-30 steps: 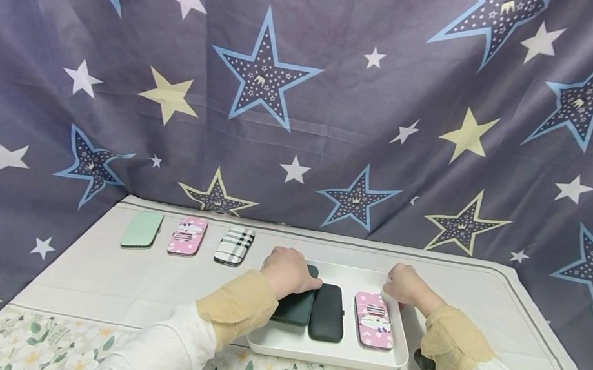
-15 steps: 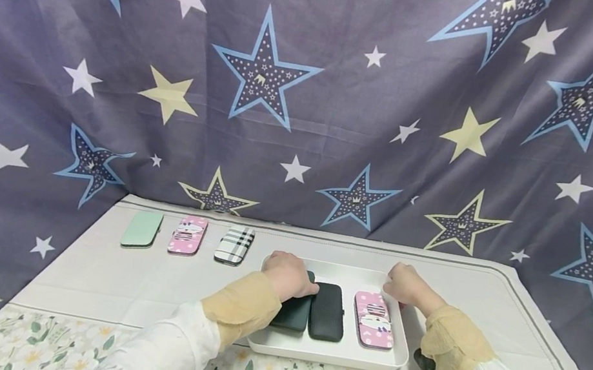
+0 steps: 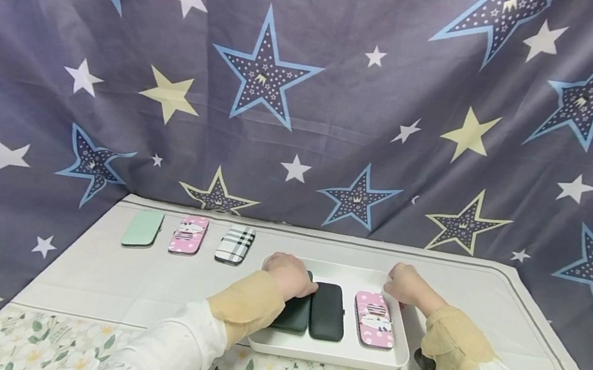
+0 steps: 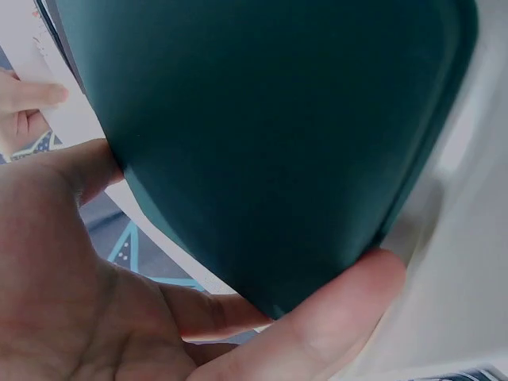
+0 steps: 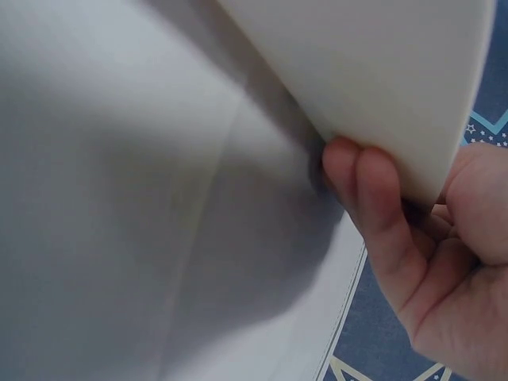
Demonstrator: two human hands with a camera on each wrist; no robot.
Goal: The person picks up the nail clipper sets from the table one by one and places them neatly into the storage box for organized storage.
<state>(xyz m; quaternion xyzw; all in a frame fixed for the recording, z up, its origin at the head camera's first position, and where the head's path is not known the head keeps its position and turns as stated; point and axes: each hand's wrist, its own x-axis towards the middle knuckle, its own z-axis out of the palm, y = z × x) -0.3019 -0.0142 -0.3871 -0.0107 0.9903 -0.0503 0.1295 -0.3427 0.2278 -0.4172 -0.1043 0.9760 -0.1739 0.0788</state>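
A white tray (image 3: 356, 357) stands on the table with three flat cases lying in it. At its left end my left hand (image 3: 290, 275) grips the dark green case (image 3: 293, 315) by its edges, thumb on one side and fingers on the other, as the left wrist view shows. Right beside the green one lies a black case (image 3: 328, 313). Farther right in the tray is a pink case (image 3: 374, 320) with a cartoon print. My right hand (image 3: 413, 288) holds the tray's far right corner, and in the right wrist view its fingers curl at the tray wall (image 5: 381, 71).
Toward the back left of the table, a mint green case (image 3: 143, 229), a pink case (image 3: 188, 235) and a plaid case (image 3: 235, 245) lie in a row. A small dark object (image 3: 425, 361) sits near the right wrist. Behind hangs a star-patterned curtain (image 3: 303, 147).
My left hand and the dark green case have shifted slightly toward me in the tray. The right hand has stayed at the tray corner.
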